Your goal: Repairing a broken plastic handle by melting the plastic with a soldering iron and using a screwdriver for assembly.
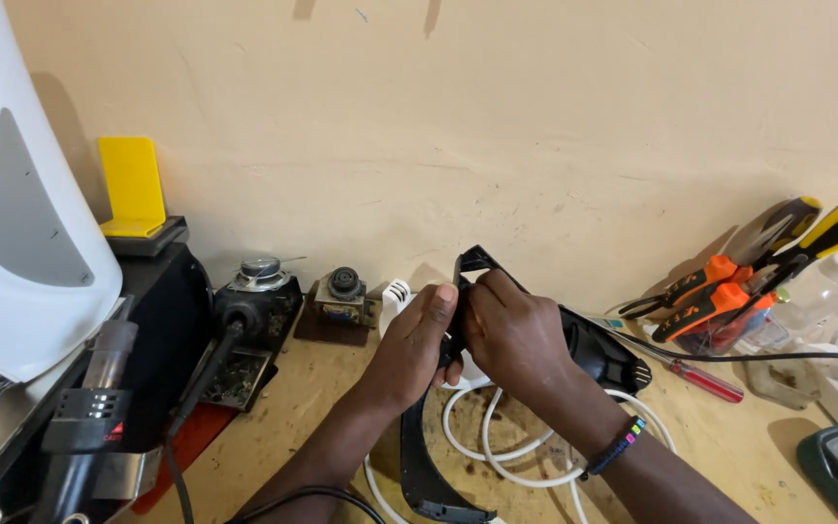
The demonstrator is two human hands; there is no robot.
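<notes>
Both hands meet on the black shell (589,351): the left hand (414,342) pinches its upper edge in a narrow grip to steady it above the desk (322,388), and the right hand (516,335) closes over it just beside, white cord (497,451) coiled below.

Both forearms reach up from the lower edge, wrists close together. Left hand (409,344) and right hand (514,335) meet, fingers curled and pinching, thumbs nearly touching

Glossy black plastic housing (594,354), smooth white rubbery cable (497,451), rough stained wooden bench (720,437), matt plaster wall (497,126)
</notes>
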